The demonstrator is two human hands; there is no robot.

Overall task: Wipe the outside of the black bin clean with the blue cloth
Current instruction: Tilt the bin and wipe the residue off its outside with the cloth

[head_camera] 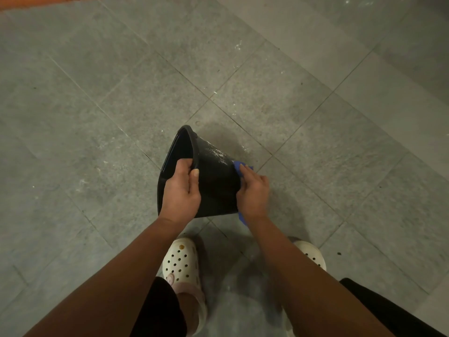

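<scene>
Fingers (184, 164) of the left hand (181, 190) hook over the rim of the black bin (216, 188), thumb laid on the outer wall, clasping it firmly; in the head view the bin lies tipped on its side, mouth turned left, base right; at the base end the right hand (252, 190) presses the blue cloth (239, 167) against the wall, fingers laid fairly flat, holding it by pressure rather than a fist; whitish smears (216, 152) show on the bin's upper wall, just beyond the cloth, so the wiping looks unfinished; the risk from here is that a hard push from the cloth side twists the rim out of the one-handed hold, or that the cloth slides off the tapered wall and drops onto the grey tiled floor (97, 105) beneath the bin, picking up grit; the bin's underside and far wall are hidden; whether it rests on the floor or hangs free I cannot tell; most of the cloth lies under the palm; cream clogs (181, 261), nearer than the bin, are partly covered by the forearms (136, 276).
</scene>
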